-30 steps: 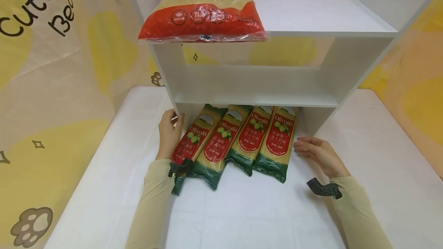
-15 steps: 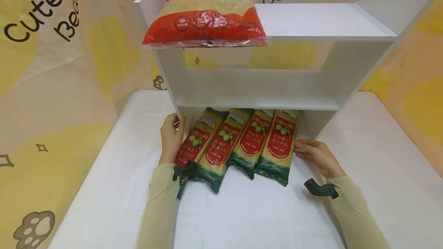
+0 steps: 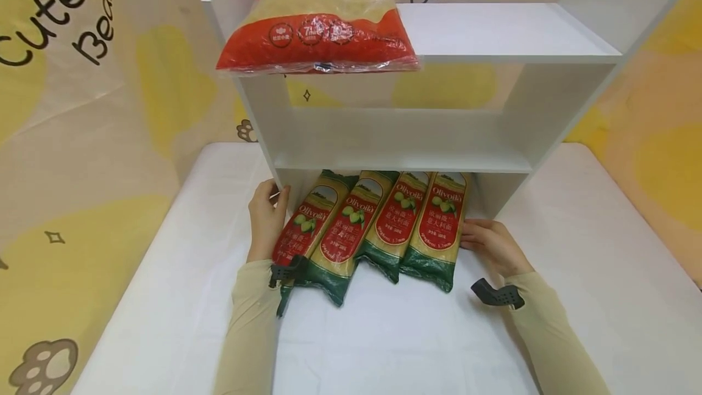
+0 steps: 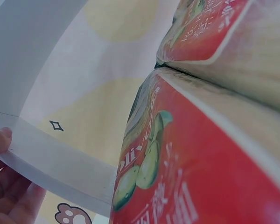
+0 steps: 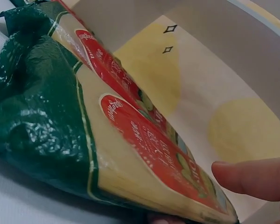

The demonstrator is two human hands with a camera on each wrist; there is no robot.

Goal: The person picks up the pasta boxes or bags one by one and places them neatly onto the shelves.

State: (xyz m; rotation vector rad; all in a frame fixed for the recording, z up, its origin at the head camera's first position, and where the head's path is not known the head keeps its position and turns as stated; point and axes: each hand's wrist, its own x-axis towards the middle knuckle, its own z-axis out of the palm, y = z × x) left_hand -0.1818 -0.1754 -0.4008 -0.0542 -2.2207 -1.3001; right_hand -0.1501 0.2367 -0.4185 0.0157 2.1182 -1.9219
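Head view: four spaghetti packets (image 3: pixel 344 230) lie side by side, partly under the white shelf (image 3: pixel 406 139); the left hand (image 3: pixel 267 215) grips its side panel (image 3: pixel 270 108), while the right hand (image 3: pixel 496 247) touches the rightmost packet (image 3: pixel 437 224), fingers loosely extended. Left wrist: thumb and fingers straddle the panel's edge. Right wrist: the thumb (fingers mostly hidden) stands near that packet.
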